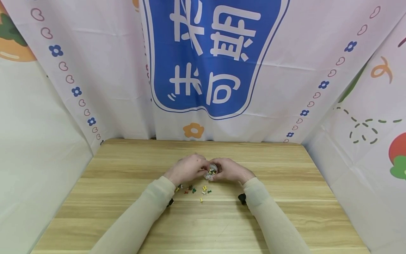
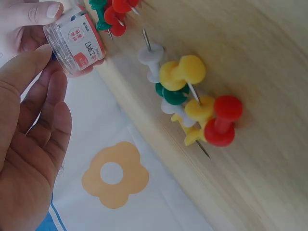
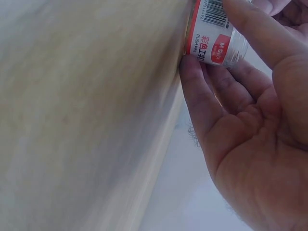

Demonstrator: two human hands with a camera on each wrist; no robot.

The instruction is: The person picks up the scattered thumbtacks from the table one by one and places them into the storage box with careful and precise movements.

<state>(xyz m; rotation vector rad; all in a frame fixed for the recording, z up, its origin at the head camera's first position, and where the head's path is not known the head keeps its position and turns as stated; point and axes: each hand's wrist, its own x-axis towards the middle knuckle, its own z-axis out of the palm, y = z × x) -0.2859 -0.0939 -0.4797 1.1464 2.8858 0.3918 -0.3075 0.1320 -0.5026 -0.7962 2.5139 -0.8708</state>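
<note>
Clear plastic forms the small jar (image 1: 211,171) that both hands hold above the middle of the wooden surface (image 1: 127,197). A red and white label wraps round the jar: the right wrist view shows a barcode, the words "PUSH PIN", the brand "M&G" on a red patch, and Chinese characters too small to read surely. Behind the surface hangs a backdrop (image 1: 215,56) with large white Chinese characters on a blue field.

The right hand (image 1: 231,170) grips the jar, thumb laid along one side of the label and fingertips curled up against the other. The left hand (image 1: 187,168) meets the jar from the opposite side; in the left wrist view its fingers (image 2: 48,115) are only loosely bent, with the thumb near the jar's clear end, and whether they actually pinch it cannot be told.

The jar lies tilted, its long axis running roughly across between the two hands, with coloured pins visible inside it in the head view.

Loose push pins (image 1: 193,190) in red, yellow, green and white lie scattered on the surface just nearer the person than the hands.
</note>
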